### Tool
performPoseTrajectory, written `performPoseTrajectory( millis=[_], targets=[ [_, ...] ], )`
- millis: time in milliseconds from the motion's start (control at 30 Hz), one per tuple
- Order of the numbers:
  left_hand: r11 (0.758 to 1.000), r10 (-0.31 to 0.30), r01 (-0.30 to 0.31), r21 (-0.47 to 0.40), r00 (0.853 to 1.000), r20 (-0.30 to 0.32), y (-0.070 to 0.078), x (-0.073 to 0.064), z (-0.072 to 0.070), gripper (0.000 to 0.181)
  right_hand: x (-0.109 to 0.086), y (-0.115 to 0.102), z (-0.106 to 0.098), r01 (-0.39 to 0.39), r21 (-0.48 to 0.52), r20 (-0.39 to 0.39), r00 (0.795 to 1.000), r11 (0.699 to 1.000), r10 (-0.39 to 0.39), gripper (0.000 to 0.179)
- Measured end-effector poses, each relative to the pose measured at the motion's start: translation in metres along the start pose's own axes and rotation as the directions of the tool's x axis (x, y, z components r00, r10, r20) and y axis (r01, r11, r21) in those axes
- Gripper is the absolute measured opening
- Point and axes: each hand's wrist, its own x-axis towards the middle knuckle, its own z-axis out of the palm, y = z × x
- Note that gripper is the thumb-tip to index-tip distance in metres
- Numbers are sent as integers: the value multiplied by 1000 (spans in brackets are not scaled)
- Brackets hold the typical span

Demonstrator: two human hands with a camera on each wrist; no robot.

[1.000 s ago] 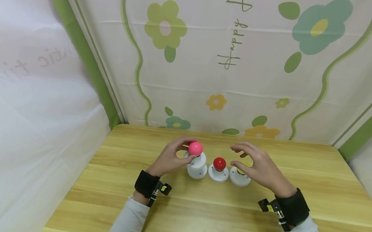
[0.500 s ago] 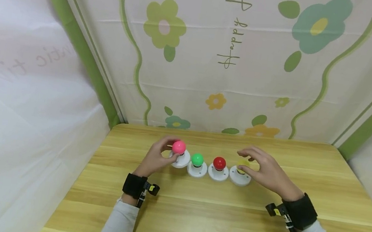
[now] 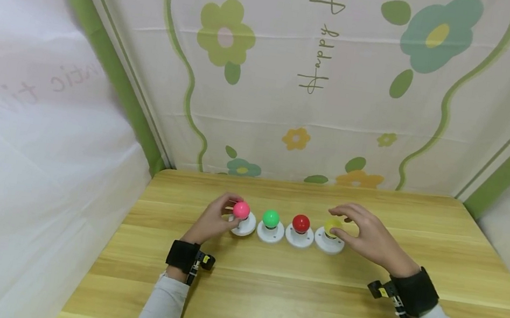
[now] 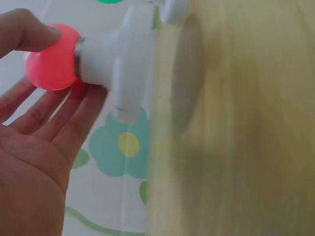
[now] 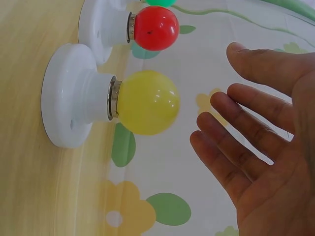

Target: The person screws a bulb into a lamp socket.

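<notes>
My left hand (image 3: 215, 221) holds a pink light bulb (image 4: 51, 61) between thumb and fingers. The bulb sits in a round white lamp holder (image 4: 133, 61), which is close over the tabletop with its shadow beside it in the left wrist view. To its right, a green bulb (image 3: 271, 219), a red bulb (image 3: 301, 223) and a yellow bulb (image 5: 149, 102) stand upright in matching white holders, in a row. My right hand (image 3: 373, 241) is beside the yellow bulb, fingers relaxed and apart from it in the right wrist view, gripping nothing.
The wooden table (image 3: 293, 305) extends in front of the row and to both sides. Behind its back edge hangs a white cloth wall (image 3: 264, 95) printed with flowers. More white cloth (image 3: 39, 161) closes off the left side.
The left hand has carried the pink bulb and its holder leftward from over the green bulb, then lowered them to the row's left end. My right hand has drawn back slightly rightward.
</notes>
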Motion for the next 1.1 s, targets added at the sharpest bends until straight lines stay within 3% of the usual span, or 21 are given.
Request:
performPoseTrajectory(
  millis=[167, 367, 733, 933, 1100],
  targets=[
    [996, -79, 80, -29, 996, 33, -3, 0, 3, 52, -1, -1, 0, -6, 9, 9, 1000, 1000, 6, 48],
    [992, -109, 112, -62, 993, 55, -7, 0, 6, 52, -1, 0, 1, -4, 2, 12, 1000, 1000, 4, 48],
    [991, -121, 125, -55, 990, 70, -8, 0, 8, 51, -5, 4, 1, 7, -63, 19, 1000, 998, -6, 45],
    [992, -114, 118, -43, 989, 90, -9, -1, 5, 59, -6, 7, -1, 13, -57, 27, 1000, 998, -11, 42],
    [996, -69, 64, 54, 993, 96, -7, -4, -6, 70, -11, 16, -9, -19, -79, 42, 999, 997, 22, 53]
  ],
)
